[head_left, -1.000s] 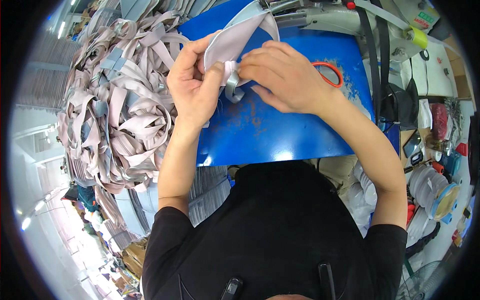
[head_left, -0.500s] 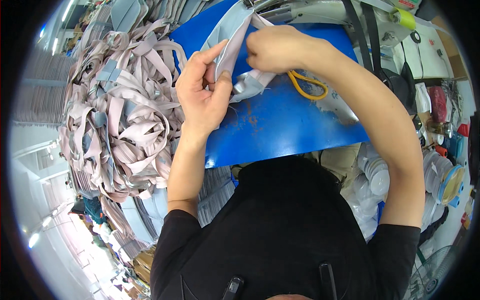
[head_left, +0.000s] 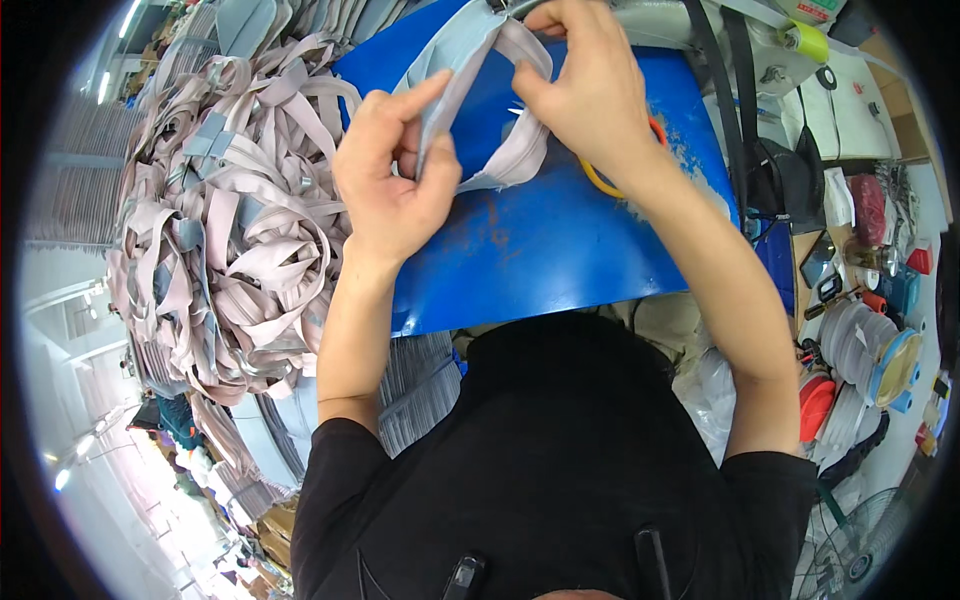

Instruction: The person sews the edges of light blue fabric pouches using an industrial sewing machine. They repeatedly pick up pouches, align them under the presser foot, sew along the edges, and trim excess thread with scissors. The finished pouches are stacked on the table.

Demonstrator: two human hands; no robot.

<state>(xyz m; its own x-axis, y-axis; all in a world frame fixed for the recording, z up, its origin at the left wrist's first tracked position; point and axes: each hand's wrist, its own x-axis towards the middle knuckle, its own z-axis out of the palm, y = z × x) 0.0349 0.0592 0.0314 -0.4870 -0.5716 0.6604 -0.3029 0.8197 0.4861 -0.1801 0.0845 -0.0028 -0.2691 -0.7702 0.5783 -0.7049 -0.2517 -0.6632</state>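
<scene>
My left hand (head_left: 395, 170) pinches a pale fabric strip (head_left: 455, 85), light blue-grey on one face and pinkish on the other, between thumb and fingers. The strip bends into a loop, and its far end reaches the metal parts of a light-coloured machine at the top edge. My right hand (head_left: 590, 85) is curled at the loop's right side, thumb and fingers on the strip close to the machine. Beneath that hand, scissors with orange-yellow handles (head_left: 602, 182) lie on a blue work surface (head_left: 560, 250), partly hidden by the wrist.
A big heap of pinkish strips (head_left: 270, 230) lies at the left, beside stacked grey pieces (head_left: 75, 180). Black straps (head_left: 735, 80) hang right of the blue surface. Further right are round white spools (head_left: 850, 340), a phone (head_left: 818, 258) and a fan (head_left: 860, 560).
My right hand has turned, moved up and right, and closed its fingers at the loop near the machine. The loop has opened wider. My left hand keeps its pinch, shifted slightly left.
</scene>
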